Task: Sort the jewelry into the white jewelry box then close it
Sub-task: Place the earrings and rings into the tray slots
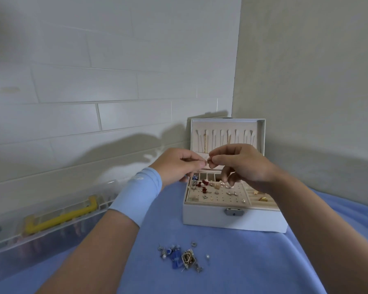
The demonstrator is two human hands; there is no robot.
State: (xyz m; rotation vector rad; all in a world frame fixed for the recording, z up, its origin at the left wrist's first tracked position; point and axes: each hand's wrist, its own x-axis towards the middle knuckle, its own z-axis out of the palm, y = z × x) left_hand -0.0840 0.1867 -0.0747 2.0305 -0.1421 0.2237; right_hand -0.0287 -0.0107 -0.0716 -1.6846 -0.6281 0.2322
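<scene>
The white jewelry box point(234, 219) stands open on the blue cloth, its lid upright against the wall with gold chains hanging inside. Several earrings sit on its beige perforated tray point(221, 196), and gold rings lie in the slots at its right. My left hand point(179, 166) and my right hand point(240, 164) meet above the box, both pinching a small earring point(208, 161) between their fingertips. A loose pile of jewelry point(183, 256), blue, silver and gold pieces, lies on the cloth in front of the box.
A clear plastic storage bin point(40, 225) with a yellow handle lies along the left, by the tiled wall. A blue cloth point(253, 262) covers the surface. The box stands close to the corner of two walls.
</scene>
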